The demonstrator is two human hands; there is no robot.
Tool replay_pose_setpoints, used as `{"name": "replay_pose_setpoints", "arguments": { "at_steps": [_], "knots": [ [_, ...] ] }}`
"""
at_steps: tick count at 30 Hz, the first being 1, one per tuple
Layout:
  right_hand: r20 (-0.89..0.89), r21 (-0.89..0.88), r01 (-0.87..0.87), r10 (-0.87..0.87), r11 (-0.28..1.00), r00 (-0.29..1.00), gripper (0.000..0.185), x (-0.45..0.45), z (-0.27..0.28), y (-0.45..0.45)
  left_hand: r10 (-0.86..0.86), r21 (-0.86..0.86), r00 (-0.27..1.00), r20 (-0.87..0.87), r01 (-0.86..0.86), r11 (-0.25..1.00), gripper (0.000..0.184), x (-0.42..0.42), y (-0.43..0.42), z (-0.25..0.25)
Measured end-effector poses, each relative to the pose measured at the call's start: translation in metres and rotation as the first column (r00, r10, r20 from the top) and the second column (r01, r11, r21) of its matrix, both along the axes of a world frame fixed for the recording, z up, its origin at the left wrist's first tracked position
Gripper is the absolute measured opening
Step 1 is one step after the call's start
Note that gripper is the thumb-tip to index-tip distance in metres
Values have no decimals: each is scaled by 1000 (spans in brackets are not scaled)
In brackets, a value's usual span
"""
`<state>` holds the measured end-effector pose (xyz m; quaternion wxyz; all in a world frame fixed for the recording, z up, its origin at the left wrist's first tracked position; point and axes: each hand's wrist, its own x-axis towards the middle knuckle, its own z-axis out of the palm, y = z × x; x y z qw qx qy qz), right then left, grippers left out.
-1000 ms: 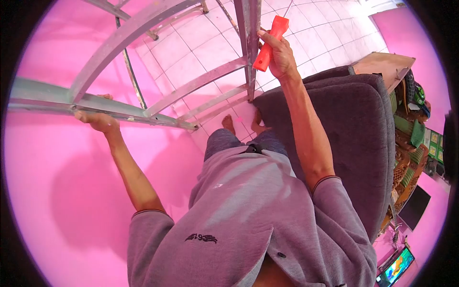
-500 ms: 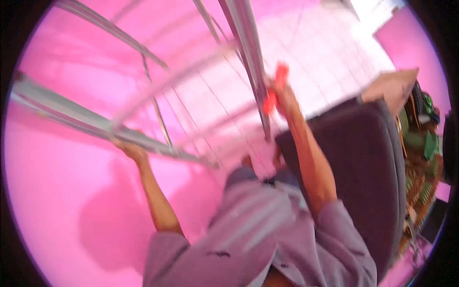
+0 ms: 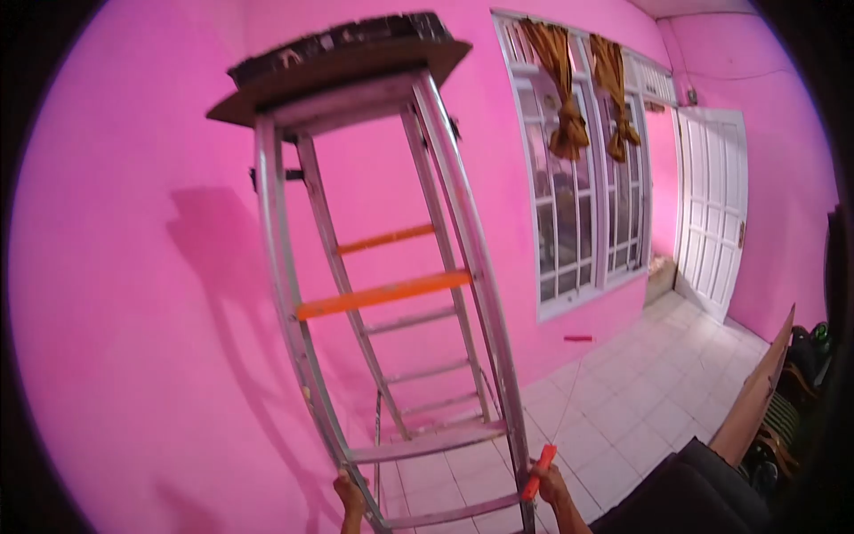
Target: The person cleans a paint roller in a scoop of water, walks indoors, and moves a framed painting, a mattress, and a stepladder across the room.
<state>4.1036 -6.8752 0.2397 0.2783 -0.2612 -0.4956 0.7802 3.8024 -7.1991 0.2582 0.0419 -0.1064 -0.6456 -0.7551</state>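
Observation:
An aluminium stepladder (image 3: 433, 440) with orange upper crosspieces stands upright in front of me, close to the pink wall. My left hand (image 3: 350, 495) is at its left rail, low down, with the fingers closed around the rail and partly hidden. Beside the right rail, my right hand (image 3: 551, 485) is closed on a red stick-like tool (image 3: 539, 472), whose exact kind I cannot make out. A thin pale line runs up from the tool towards a small red bar (image 3: 578, 338) in front of the wall. On the ladder's top lies a brown board (image 3: 347, 76) under a dark, paint-spotted slab (image 3: 342, 37).
A dark padded piece (image 3: 685, 494) stands at my lower right, next to a cardboard sheet (image 3: 761, 383) and piled goods. Beyond are a white-framed window (image 3: 593, 294) with knotted curtains, a white door (image 3: 713, 209) standing ajar and a tiled floor (image 3: 614, 418).
My view has swung up from my body and the floor to the whole ladder. Left hand and ladder rail stay together; the red tool is still in my right hand.

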Motion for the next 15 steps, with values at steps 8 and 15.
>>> {"name": "replay_pose_setpoints", "arguments": {
  "at_steps": [8, 15],
  "knots": [
    [-144, 393, 25, 35, 919, 989, 52, 15, 33, 13, 59, 42, 993, -101, -55, 998, 77, 1, 22, -19],
    [-171, 97, -143, 158, 985, 973, 59, 30, 73, 0, 78, 147, 994, -73, -67, 987, 43, -9, 32, -39]
  ]
}}
